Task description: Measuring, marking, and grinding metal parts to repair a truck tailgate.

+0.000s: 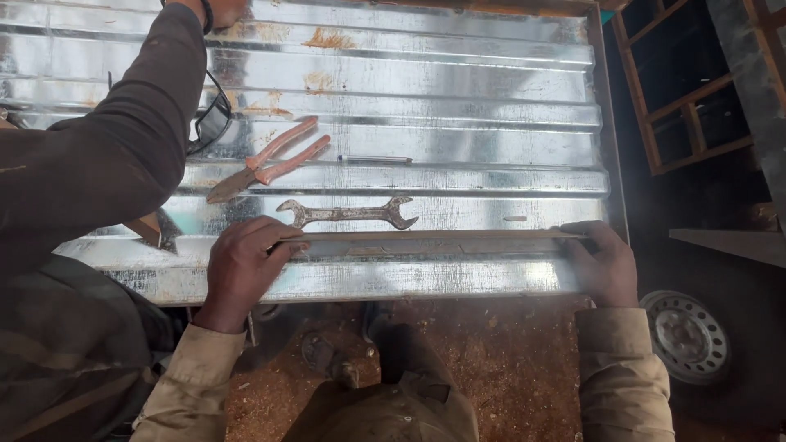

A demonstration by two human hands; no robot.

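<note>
A long flat metal bar (426, 242) lies across the near edge of a corrugated shiny metal sheet (458, 106). My left hand (244, 262) presses down on the bar's left end, fingers closed over it. My right hand (604, 260) holds the bar's right end at the sheet's right edge. Just beyond the bar lies a double-ended open spanner (348, 214). Farther back rest tin snips with reddish handles (266, 161) and a thin dark pencil-like rod (375, 159).
Another person in a dark sleeve (115, 147) leans over the sheet from the left, hand at the far edge. Dark glasses (211, 123) lie by that arm. A vehicle wheel (688, 336) stands at the right, a wooden frame (688, 98) behind it. Reddish dirt ground (508, 352) lies below.
</note>
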